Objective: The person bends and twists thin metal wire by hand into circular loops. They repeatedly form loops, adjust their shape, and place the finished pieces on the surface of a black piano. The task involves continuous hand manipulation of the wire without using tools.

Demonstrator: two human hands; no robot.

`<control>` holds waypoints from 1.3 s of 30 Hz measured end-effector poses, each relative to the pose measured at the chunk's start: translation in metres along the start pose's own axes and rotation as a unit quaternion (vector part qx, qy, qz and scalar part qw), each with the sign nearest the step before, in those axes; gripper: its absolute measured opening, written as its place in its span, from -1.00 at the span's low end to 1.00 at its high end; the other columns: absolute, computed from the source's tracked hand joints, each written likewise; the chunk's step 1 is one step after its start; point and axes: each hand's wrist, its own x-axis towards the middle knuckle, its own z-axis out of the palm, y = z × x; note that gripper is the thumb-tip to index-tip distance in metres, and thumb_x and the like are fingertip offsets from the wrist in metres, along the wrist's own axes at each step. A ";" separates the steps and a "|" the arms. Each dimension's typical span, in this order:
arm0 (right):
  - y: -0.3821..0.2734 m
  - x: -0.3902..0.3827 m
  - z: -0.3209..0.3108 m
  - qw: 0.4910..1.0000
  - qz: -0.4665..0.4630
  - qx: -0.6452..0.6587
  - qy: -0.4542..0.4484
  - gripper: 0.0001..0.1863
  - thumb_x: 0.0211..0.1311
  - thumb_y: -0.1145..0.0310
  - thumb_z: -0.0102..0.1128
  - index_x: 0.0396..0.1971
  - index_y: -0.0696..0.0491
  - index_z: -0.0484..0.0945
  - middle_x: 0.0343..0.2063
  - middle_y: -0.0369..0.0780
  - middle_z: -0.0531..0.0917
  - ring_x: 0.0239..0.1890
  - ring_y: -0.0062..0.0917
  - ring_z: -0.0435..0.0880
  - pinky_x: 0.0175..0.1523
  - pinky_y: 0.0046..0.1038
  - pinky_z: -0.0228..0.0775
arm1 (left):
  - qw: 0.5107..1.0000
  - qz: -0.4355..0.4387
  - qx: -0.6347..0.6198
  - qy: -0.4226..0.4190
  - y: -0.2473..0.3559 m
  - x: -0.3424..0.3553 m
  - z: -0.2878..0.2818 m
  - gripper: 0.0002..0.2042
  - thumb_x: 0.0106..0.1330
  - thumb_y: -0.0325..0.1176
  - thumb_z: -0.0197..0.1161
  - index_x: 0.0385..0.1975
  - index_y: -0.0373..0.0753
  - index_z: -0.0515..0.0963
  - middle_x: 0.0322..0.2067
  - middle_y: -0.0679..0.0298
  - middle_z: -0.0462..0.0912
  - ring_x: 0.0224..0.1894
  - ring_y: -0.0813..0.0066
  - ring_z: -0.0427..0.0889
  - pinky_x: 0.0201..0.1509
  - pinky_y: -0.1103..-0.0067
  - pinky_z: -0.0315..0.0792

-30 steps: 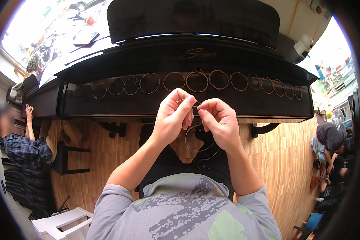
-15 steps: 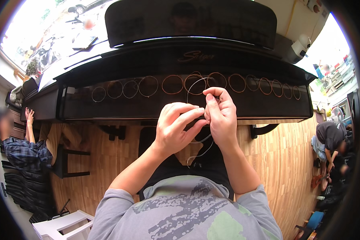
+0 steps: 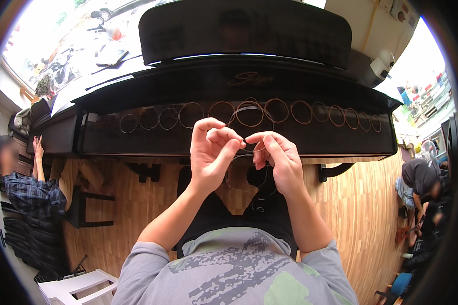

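Note:
My left hand (image 3: 212,155) is raised over the front edge of a black piano, its thumb and index finger pinched together on a thin wire string (image 3: 266,178). Right beside it, my right hand (image 3: 279,156) pinches the same wire string between thumb and fingers. Loose loops of that string hang below both hands and also rise behind them. On the black piano lid (image 3: 152,144) lies a row of several coiled wire strings. Silver-grey coils are at the left, and copper-coloured coils (image 3: 301,123) run from the middle to the right.
A person in a checked shirt (image 3: 28,188) sits at the left by a black stool (image 3: 89,208). At the right, another person in dark clothing (image 3: 420,178) bends forward. A white chair-like frame (image 3: 81,290) stands at the lower left on the wooden floor (image 3: 132,229).
My left hand has turned, showing more of its palm, and shifted slightly left. My right hand has dropped lower. The string's loops hang in a different, wider shape between and below the hands.

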 end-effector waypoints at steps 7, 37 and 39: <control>0.000 -0.003 -0.007 0.999 0.032 0.003 -0.014 -0.67 0.39 0.28 -0.12 -0.40 0.17 0.56 -0.69 -0.37 0.46 -0.65 -0.78 0.38 -0.53 -0.73 0.22 | 0.962 -0.238 -0.134 -0.016 0.023 0.014 -0.013 -0.74 0.43 -0.32 -0.08 -0.13 -0.36 0.48 -0.45 0.18 0.60 -0.33 0.39 0.63 -0.18 0.53 0.49; 0.246 -0.098 -0.021 0.779 0.124 -0.528 -0.316 -0.76 0.19 0.24 0.10 -0.43 0.14 0.53 -0.56 -0.06 0.62 -0.45 -0.16 0.63 -0.32 -0.20 0.48 | 0.775 -0.232 0.537 -0.238 -0.066 -0.210 -0.119 -0.86 0.12 -0.34 0.28 -0.34 -0.18 0.60 -0.20 0.29 0.60 -0.11 0.34 0.54 -0.03 0.41 0.31; 0.245 -0.106 -0.026 0.761 0.088 -0.560 -0.315 -0.74 0.21 0.22 0.11 -0.51 0.11 0.53 -0.62 -0.10 0.60 -0.51 -0.18 0.62 -0.39 -0.23 0.47 | 0.777 -0.269 0.522 -0.227 -0.068 -0.201 -0.117 -0.86 0.15 -0.34 0.27 -0.32 -0.18 0.60 -0.23 0.27 0.61 -0.12 0.31 0.55 -0.03 0.40 0.32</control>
